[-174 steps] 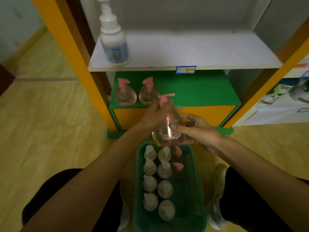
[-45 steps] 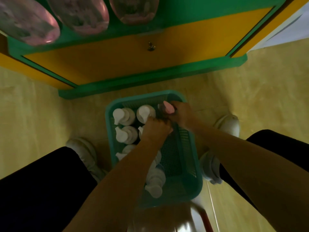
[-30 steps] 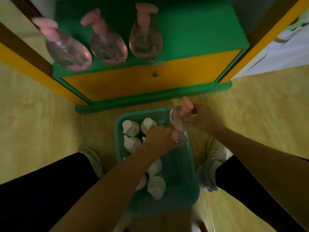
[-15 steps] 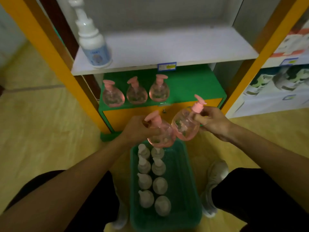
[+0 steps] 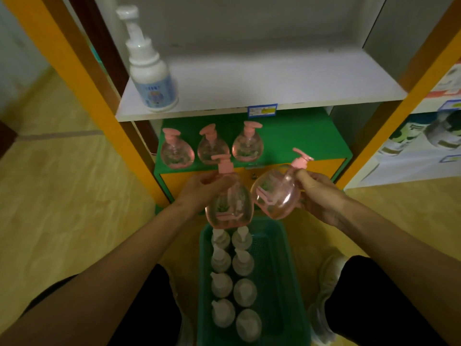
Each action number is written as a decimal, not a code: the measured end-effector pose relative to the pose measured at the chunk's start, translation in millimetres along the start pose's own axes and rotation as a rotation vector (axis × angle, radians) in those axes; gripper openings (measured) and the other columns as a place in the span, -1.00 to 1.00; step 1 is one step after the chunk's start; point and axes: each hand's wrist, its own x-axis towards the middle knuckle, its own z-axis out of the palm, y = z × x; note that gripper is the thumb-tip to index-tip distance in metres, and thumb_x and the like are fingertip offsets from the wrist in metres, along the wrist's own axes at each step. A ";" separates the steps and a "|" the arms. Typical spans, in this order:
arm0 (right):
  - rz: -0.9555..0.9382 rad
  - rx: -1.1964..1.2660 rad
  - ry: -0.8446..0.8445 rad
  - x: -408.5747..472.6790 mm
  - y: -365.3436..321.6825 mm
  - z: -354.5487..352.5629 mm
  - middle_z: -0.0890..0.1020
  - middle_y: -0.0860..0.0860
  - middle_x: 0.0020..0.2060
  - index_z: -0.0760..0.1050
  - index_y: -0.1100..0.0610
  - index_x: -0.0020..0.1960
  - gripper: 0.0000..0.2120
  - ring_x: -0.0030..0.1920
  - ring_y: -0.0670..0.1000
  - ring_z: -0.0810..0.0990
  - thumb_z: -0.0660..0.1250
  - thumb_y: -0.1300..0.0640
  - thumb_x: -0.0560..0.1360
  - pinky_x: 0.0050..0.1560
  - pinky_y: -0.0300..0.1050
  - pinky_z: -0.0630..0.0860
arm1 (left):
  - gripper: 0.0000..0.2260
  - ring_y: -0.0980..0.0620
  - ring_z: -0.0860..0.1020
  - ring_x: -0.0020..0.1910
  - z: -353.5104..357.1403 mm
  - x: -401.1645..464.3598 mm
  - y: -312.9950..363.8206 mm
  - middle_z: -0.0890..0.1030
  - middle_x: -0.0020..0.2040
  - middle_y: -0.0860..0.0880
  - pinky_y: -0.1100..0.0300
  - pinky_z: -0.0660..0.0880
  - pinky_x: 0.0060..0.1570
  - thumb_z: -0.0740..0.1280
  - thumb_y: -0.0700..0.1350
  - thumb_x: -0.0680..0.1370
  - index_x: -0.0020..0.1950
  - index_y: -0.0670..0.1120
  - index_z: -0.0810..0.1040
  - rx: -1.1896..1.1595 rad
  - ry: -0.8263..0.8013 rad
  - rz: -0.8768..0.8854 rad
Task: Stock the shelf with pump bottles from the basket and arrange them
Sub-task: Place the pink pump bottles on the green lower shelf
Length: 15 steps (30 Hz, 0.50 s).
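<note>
My left hand (image 5: 202, 188) grips an upright pink pump bottle (image 5: 229, 206) by its neck, above the far end of the green basket (image 5: 282, 270). My right hand (image 5: 316, 193) holds a second pink pump bottle (image 5: 277, 196), tilted to the right, beside the first. Three pink pump bottles (image 5: 209, 151) stand in a row on the left of the low green shelf (image 5: 311, 141). Several white pump bottles (image 5: 232, 278) stand in two rows along the basket's left side.
A tall white pump bottle (image 5: 149, 71) stands at the left of the white upper shelf (image 5: 274, 78). Orange posts (image 5: 74, 83) frame the shelf unit on both sides. My knees and shoes (image 5: 326, 295) flank the basket on the wooden floor. More products sit at far right.
Both hands took the pink bottles out of the basket and raised them toward the green shelf. In the last half second they rose slightly and the left bottle turned more upright.
</note>
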 end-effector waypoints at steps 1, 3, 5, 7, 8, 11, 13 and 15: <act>0.018 0.004 0.025 3.0 0.8 1.7 0.69 0.12 -0.01 0.55 0.19 0.12 -0.66 0.06 0.16 0.63 0.28 -0.06 0.54 0.15 0.14 0.53 | -0.71 -0.02 0.59 0.05 0.4 0.6 -0.8 0.64 0.07 -0.04 0.04 0.50 0.12 0.38 0.03 0.48 0.14 -0.06 0.60 -0.003 -0.006 -0.006; 0.063 0.022 0.061 8.2 0.5 2.6 0.70 0.15 -0.02 0.53 0.16 0.15 -0.54 0.01 0.18 0.67 0.29 -0.20 0.49 0.10 0.21 0.56 | -0.72 -0.03 0.59 0.06 1.6 1.1 -2.2 0.64 0.07 -0.06 0.04 0.51 0.12 0.37 0.03 0.50 0.14 -0.07 0.60 -0.028 -0.021 -0.026; 0.119 0.056 0.071 14.6 -3.1 -1.6 0.69 0.20 -0.02 0.53 0.15 0.17 -0.48 -0.04 0.22 0.68 0.28 -0.26 0.46 0.04 0.25 0.57 | -0.71 -0.05 0.59 0.07 2.8 1.0 -3.7 0.64 0.07 -0.07 0.04 0.52 0.10 0.36 0.02 0.50 0.14 -0.09 0.59 -0.085 -0.023 -0.066; 0.166 0.069 0.038 19.6 -9.0 -8.3 0.69 0.22 -0.01 0.55 0.14 0.14 -0.40 -0.03 0.23 0.68 0.31 -0.33 0.38 0.03 0.23 0.58 | -0.70 -0.05 0.59 0.06 3.6 0.6 -3.3 0.64 0.08 -0.08 0.08 0.52 0.02 0.36 0.01 0.50 0.16 -0.12 0.58 -0.151 -0.026 -0.102; 0.164 0.061 0.029 21.4 -12.6 -10.9 0.69 0.21 -0.01 0.54 0.15 0.14 -0.37 -0.02 0.23 0.68 0.36 -0.32 0.32 0.03 0.21 0.58 | -0.70 -0.03 0.59 0.04 3.7 1.6 -3.2 0.63 0.07 -0.08 0.12 0.51 -0.04 0.35 0.01 0.51 0.16 -0.13 0.57 -0.169 -0.029 -0.113; 0.118 0.032 0.096 32.7 -19.0 -19.0 0.67 0.18 0.02 0.47 0.23 0.23 -0.36 -0.04 0.18 0.68 0.48 -0.14 0.30 -0.10 0.08 0.60 | -0.72 0.02 0.58 -0.04 3.2 4.2 -0.9 0.63 0.05 -0.07 0.21 0.46 -0.19 0.34 -0.01 0.52 0.16 -0.13 0.57 -0.202 -0.029 -0.133; 0.073 0.037 0.123 42.1 -21.1 -23.3 0.65 0.17 0.05 0.40 0.26 0.29 -0.35 -0.03 0.16 0.67 0.50 -0.04 0.32 -0.17 0.04 0.60 | -0.74 0.03 0.58 -0.05 3.0 8.9 -1.1 0.62 0.02 -0.05 0.22 0.44 -0.22 0.32 -0.02 0.53 0.15 -0.12 0.56 -0.204 -0.025 -0.130; 0.023 0.049 0.150 52.5 -23.1 -26.2 0.62 0.16 0.10 0.41 0.25 0.29 -0.35 -0.02 0.15 0.67 0.51 0.02 0.31 -0.14 0.04 0.62 | -0.76 0.02 0.57 -0.04 3.5 15.6 -2.6 0.62 0.01 -0.05 0.22 0.45 -0.21 0.32 -0.01 0.54 0.12 -0.11 0.56 -0.179 -0.006 -0.122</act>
